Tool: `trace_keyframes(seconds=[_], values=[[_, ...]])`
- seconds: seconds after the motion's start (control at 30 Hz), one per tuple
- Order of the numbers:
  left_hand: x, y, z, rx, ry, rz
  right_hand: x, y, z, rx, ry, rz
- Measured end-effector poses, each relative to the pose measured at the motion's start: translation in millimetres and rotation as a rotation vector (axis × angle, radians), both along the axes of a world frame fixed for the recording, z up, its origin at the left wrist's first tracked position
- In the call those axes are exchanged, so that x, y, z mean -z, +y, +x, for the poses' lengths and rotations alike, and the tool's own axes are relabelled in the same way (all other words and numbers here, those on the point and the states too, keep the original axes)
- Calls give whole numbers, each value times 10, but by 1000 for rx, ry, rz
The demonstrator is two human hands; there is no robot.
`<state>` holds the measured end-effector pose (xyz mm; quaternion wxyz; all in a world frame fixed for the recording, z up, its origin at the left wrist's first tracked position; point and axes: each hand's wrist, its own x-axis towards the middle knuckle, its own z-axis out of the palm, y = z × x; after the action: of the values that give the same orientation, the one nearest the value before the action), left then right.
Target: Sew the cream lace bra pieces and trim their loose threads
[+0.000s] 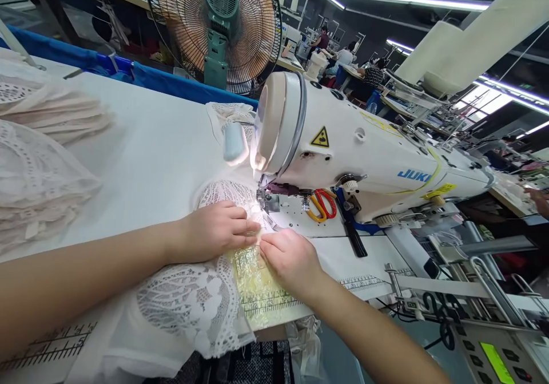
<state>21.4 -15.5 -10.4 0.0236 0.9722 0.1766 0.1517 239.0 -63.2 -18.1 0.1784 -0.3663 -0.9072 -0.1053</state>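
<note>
A white JUKI sewing machine (364, 161) stands on the white table (150, 143), its lamp lit over the needle and presser foot (266, 201). White lace fabric (193, 298) lies under the foot and hangs over the table's near edge. My left hand (218, 229) lies on the lace just left of the foot, fingers curled and pressed down on the cloth. My right hand (289, 258) presses the lace edge from the right, fingertips pinched at the seam. A yellowed taped ruler patch (257, 286) shows beneath the hands.
Scissors with red and orange handles (321, 204) lie on the machine bed. Folded lace pieces (38, 161) are stacked at the left. A green standing fan (218, 26) is behind the table. A control panel (493, 358) sits at lower right. Other workers sit far back.
</note>
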Motion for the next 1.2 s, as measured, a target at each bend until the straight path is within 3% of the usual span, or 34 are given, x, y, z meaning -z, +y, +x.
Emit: trace_keyframes(seconds=[0.13, 0.3, 0.5, 0.8, 0.97, 1.2], values=[[-47, 22, 28, -31, -6, -77, -42, 6, -40, 31, -5, -8], [-4, 164, 11, 32, -34, 61, -53, 63, -57, 73, 15, 14], [83, 380, -25, 85, -81, 188, -55, 157, -102, 154, -8, -79], [-68, 547, -53, 10, 66, -23, -76, 243, -204, 280, -50, -196], [-56, 662, -86, -27, 100, -4, -57, 242, -203, 276, -36, -195], [-108, 770, -105, -147, 321, -37, -66, 252, -199, 273, -42, -190]])
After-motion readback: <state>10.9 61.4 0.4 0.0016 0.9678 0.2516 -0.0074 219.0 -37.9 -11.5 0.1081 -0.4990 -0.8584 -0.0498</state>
